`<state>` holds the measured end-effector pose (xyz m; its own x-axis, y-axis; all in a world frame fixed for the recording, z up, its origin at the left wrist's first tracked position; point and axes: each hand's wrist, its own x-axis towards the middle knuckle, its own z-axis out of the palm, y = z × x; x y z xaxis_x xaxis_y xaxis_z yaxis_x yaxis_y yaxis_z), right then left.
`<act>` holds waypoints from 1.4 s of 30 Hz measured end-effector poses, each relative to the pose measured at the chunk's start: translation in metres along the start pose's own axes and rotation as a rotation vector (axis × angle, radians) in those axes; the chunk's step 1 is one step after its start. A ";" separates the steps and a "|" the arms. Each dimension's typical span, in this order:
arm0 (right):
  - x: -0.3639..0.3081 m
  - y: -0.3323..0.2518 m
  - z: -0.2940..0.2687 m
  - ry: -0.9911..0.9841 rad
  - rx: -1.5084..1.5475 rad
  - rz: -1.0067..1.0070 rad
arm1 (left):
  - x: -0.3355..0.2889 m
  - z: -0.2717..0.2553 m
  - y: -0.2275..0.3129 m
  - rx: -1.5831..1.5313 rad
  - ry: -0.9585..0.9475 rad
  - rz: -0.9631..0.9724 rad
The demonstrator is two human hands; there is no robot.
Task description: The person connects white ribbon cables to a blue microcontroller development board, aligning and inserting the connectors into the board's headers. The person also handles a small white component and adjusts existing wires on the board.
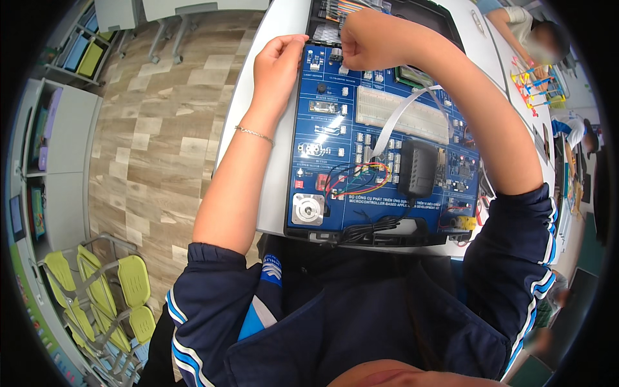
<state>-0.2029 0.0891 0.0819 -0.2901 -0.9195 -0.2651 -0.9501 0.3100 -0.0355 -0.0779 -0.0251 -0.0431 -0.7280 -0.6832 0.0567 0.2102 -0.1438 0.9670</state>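
A blue electronics training board (387, 213) sits in an open black case (451, 26). My left hand (277, 64) is closed at the case's upper left edge, thumb and fingertips pressed together; what they grip is too small to tell. Over the board's far edge, my right hand (374, 40) curls with its fingers down beside small white connectors (345, 68); anything in its grasp is hidden. A white breadboard (400, 115) is mounted mid-board, crossed by a grey ribbon cable (400, 119). Nearer me are a black power adapter (417, 169), coloured jumper wires (361, 177) and a stepper motor (308, 209).
The case rests on a white table (248, 122). Folded green chairs (103, 290) stand at the lower left, below a grey cabinet (68, 129). Across the table at upper right, another person's arm (509, 39) reaches toward a colourful model (535, 87).
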 end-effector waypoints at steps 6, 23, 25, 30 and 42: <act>0.014 -0.011 0.007 0.071 -0.152 -0.004 | 0.001 -0.002 -0.002 0.015 -0.019 0.002; 0.029 -0.008 0.032 0.193 -0.201 -0.080 | -0.001 0.001 -0.002 -0.009 -0.006 -0.005; 0.032 -0.005 0.035 0.175 -0.213 -0.069 | -0.001 0.001 -0.001 0.016 -0.010 -0.008; 0.021 -0.008 0.030 0.150 -0.163 0.007 | -0.002 0.002 0.001 0.051 -0.006 -0.029; -0.129 -0.006 0.021 0.391 0.519 0.060 | 0.006 -0.008 -0.009 -0.006 -0.041 -0.002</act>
<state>-0.1574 0.2104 0.0961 -0.4543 -0.8867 0.0854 -0.7803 0.3498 -0.5185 -0.0793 -0.0333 -0.0535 -0.7546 -0.6529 0.0655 0.2130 -0.1493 0.9656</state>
